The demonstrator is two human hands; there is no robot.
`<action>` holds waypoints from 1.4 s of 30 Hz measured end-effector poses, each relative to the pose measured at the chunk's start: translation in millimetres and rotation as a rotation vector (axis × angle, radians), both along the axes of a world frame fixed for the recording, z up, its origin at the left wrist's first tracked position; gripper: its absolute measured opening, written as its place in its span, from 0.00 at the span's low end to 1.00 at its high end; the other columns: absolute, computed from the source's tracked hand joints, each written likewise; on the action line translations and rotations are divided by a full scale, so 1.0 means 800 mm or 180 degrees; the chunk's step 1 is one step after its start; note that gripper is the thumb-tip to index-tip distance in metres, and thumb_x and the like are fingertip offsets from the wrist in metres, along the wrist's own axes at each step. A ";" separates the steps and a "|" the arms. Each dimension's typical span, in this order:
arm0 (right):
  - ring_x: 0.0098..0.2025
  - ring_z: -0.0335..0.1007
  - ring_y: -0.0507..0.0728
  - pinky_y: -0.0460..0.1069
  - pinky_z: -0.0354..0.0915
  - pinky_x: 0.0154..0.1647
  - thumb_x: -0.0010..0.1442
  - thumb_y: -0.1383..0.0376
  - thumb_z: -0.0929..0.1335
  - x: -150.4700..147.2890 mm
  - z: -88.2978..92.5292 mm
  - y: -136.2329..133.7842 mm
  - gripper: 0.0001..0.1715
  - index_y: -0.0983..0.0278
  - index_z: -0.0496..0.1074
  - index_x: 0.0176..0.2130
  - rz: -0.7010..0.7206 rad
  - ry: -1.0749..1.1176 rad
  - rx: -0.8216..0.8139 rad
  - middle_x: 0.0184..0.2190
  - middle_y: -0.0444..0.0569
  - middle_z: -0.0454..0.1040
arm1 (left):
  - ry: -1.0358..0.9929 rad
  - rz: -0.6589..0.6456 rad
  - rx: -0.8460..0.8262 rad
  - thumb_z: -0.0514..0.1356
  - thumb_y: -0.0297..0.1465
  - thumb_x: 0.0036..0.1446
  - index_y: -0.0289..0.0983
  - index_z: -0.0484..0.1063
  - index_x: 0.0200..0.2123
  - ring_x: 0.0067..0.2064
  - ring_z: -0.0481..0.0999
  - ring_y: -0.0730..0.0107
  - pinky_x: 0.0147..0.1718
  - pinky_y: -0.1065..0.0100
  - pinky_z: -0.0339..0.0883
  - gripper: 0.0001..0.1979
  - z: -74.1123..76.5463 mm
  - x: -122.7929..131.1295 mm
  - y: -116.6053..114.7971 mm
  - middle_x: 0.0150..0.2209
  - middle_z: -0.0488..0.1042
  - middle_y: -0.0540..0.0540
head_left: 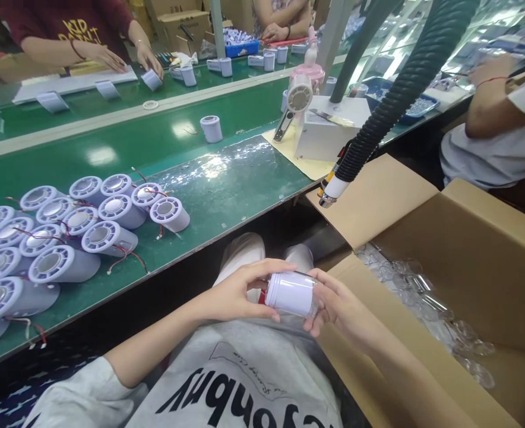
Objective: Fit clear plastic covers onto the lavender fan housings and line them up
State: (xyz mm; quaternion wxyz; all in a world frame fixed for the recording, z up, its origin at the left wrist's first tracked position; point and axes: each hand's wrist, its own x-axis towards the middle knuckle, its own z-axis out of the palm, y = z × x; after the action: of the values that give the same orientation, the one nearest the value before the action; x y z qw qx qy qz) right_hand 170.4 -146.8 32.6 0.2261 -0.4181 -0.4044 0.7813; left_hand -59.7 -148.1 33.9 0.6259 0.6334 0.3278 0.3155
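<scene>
Above my lap I hold a pale lilac cylindrical housing (291, 291) on its side, with a clear plastic cover around it. My left hand (249, 291) is closed on its left end, thumb below and fingers over the top. On the right end, my right hand (331, 300) grips the clear cover with its fingertips. A bit of red shows by the left end, perhaps a wire. To the left on the green bench stand several similar lilac housings (168, 214) with round openings and red and white wires.
An open cardboard box (480, 285) with clear plastic covers (423, 291) stands at my right. A black corrugated hose (391, 107) hangs over its flap. A lone housing (211, 129) sits on the green belt (146, 137), near a small handheld fan (296, 101). Co-workers sit across and at right.
</scene>
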 end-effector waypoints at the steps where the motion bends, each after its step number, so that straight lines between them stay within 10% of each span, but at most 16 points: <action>1: 0.21 0.74 0.51 0.42 0.69 0.20 0.55 0.40 0.69 -0.002 0.000 -0.001 0.31 0.63 0.63 0.38 -0.0007 -0.0012 -0.0070 0.24 0.43 0.73 | 0.0008 0.0007 -0.0003 0.71 0.31 0.47 0.45 0.65 0.60 0.62 0.65 0.55 0.57 0.57 0.66 0.36 0.000 0.000 0.000 0.61 0.66 0.41; 15: 0.15 0.67 0.48 0.38 0.61 0.11 0.55 0.30 0.55 -0.010 -0.003 -0.005 0.46 0.69 0.70 0.33 0.0310 -0.0070 -0.0593 0.19 0.48 0.71 | 0.0034 0.0165 -0.0268 0.69 0.31 0.51 0.46 0.64 0.59 0.55 0.71 0.60 0.51 0.63 0.70 0.32 0.006 0.003 -0.010 0.55 0.68 0.43; 19: 0.38 0.76 0.58 0.50 0.76 0.34 0.58 0.36 0.62 0.002 -0.008 -0.007 0.41 0.64 0.64 0.55 0.0040 -0.0331 0.1425 0.44 0.57 0.74 | -0.0315 0.0254 -0.0757 0.68 0.31 0.52 0.47 0.64 0.57 0.53 0.72 0.63 0.50 0.64 0.70 0.30 0.008 0.003 -0.015 0.53 0.68 0.46; 24: 0.65 0.56 0.61 0.58 0.58 0.65 0.63 0.71 0.69 0.017 -0.014 -0.006 0.35 0.46 0.59 0.63 0.0354 -0.0770 0.4172 0.66 0.45 0.57 | -0.0556 0.0091 -0.1222 0.65 0.34 0.56 0.48 0.60 0.60 0.45 0.75 0.65 0.39 0.65 0.74 0.29 0.009 0.000 -0.015 0.51 0.69 0.44; 31: 0.47 0.76 0.60 0.53 0.74 0.47 0.59 0.58 0.73 0.010 -0.005 -0.013 0.29 0.51 0.66 0.59 -0.0011 0.0050 0.1621 0.51 0.49 0.75 | -0.0348 -0.0124 -0.0803 0.68 0.27 0.51 0.45 0.57 0.64 0.58 0.69 0.56 0.58 0.56 0.63 0.39 0.012 -0.004 -0.008 0.60 0.65 0.41; 38: 0.30 0.77 0.58 0.53 0.76 0.36 0.54 0.64 0.74 0.005 -0.004 -0.019 0.26 0.55 0.74 0.53 -0.0123 -0.0265 0.1219 0.27 0.43 0.78 | -0.0440 -0.0198 -0.1505 0.67 0.27 0.53 0.46 0.51 0.67 0.48 0.76 0.63 0.48 0.61 0.68 0.42 -0.003 0.000 -0.013 0.52 0.72 0.42; 42: 0.34 0.76 0.57 0.53 0.73 0.41 0.55 0.58 0.74 0.001 -0.023 -0.019 0.28 0.58 0.73 0.55 -0.0198 -0.0159 0.1070 0.34 0.47 0.79 | -0.0556 -0.0026 -0.1718 0.66 0.34 0.54 0.43 0.56 0.64 0.48 0.73 0.63 0.45 0.64 0.67 0.36 -0.019 0.004 -0.019 0.51 0.71 0.43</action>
State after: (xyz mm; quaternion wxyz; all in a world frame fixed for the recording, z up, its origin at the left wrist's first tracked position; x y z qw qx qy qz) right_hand 171.3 -162.4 13.9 0.3069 -0.4061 -0.5217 0.6846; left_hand -56.9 -163.2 18.9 0.7991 0.4156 0.3422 0.2676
